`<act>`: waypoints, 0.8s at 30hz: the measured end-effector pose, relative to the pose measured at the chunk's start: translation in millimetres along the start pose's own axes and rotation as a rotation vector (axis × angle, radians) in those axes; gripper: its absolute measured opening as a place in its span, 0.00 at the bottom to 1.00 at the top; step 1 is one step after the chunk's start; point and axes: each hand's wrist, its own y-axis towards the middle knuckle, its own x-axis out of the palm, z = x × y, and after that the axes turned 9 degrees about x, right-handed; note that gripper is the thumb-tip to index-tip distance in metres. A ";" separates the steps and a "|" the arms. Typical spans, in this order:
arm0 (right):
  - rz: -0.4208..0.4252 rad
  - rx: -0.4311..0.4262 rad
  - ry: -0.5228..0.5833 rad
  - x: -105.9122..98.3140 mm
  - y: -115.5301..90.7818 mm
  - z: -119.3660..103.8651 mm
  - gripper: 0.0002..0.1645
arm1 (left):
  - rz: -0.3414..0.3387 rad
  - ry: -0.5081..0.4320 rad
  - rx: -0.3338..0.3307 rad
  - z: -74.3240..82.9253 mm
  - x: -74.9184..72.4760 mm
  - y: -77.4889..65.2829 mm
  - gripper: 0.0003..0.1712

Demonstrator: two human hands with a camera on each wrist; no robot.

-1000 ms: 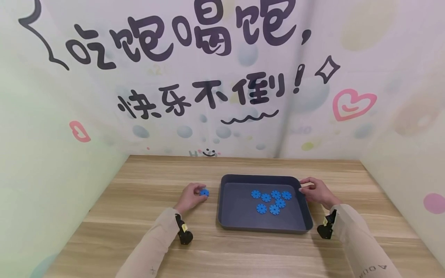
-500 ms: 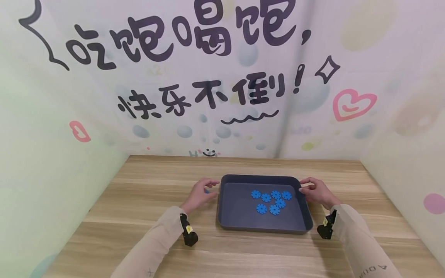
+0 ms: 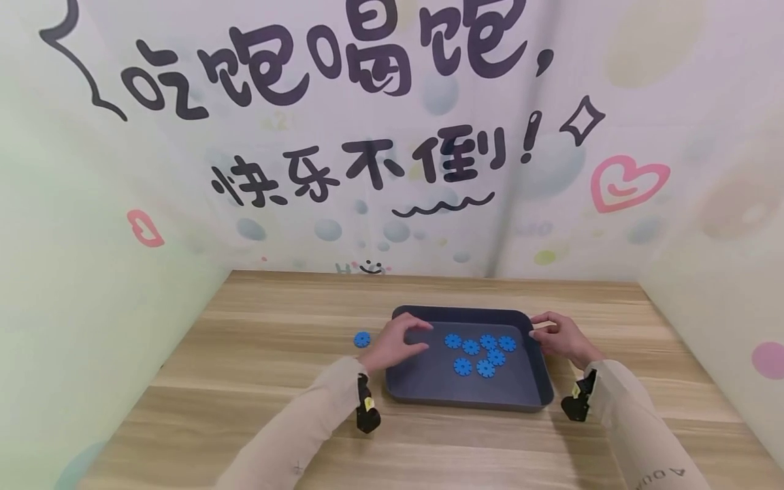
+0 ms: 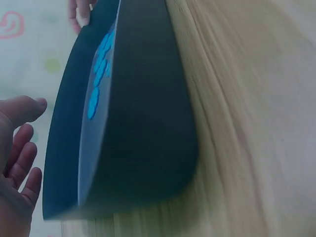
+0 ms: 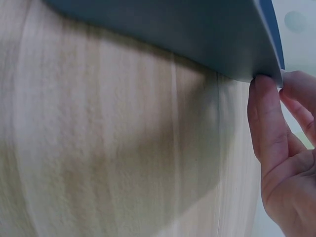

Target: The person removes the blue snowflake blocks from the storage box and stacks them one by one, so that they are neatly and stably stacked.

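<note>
A dark grey rectangular tray (image 3: 422,386) stands on the wooden table, with several flat blue notched discs (image 3: 470,347) lying in its right half. My left hand (image 3: 397,342) is over the tray's left side, thumb and fingers spread apart and nothing between them. The left wrist view shows this hand (image 4: 19,153) beside the tray's rim, level with the discs (image 4: 100,71). One more blue notched disc (image 3: 362,339) lies on the table left of the tray. At the back right corner, my right hand (image 3: 566,337) pinches the tray's rim; its fingers (image 5: 269,113) touch the outer wall.
The wooden table (image 3: 275,306) runs back to a printed wall cloth (image 3: 294,231) with large black lettering. Pale side walls (image 3: 92,306) flank the table. A black wrist camera (image 3: 366,405) is strapped at the left sleeve's cuff, another camera (image 3: 577,398) at the right.
My left hand has let go of the blue disc, leaving it on the table, and has moved right over the tray's left rim. The right hand stays at the tray's corner.
</note>
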 end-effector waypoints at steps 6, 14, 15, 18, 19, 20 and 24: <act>-0.003 0.000 0.009 -0.7 1.8 1.7 0.21 | -0.063 0.061 0.013 -1.6 11.6 17.2 0.20; -0.001 -0.014 0.022 -1.9 0.8 1.5 0.22 | -0.113 0.162 -0.053 -9.6 21.6 36.2 0.21; 0.000 -0.014 0.022 -2.0 1.0 1.7 0.22 | -0.115 0.164 -0.065 -9.8 22.7 38.5 0.21; 0.000 -0.009 0.022 -2.0 2.2 2.4 0.22 | -0.125 0.151 -0.091 -9.0 26.2 44.8 0.22; 0.001 -0.005 0.024 -1.9 2.8 2.7 0.22 | -0.129 0.145 -0.097 -8.3 27.4 46.7 0.23; 0.005 0.001 0.024 -1.6 3.3 2.9 0.22 | -0.137 0.141 -0.101 -8.1 28.8 48.4 0.23; 0.012 0.010 0.018 -1.3 3.6 3.8 0.21 | -0.189 0.136 -0.119 -7.0 36.1 53.5 0.25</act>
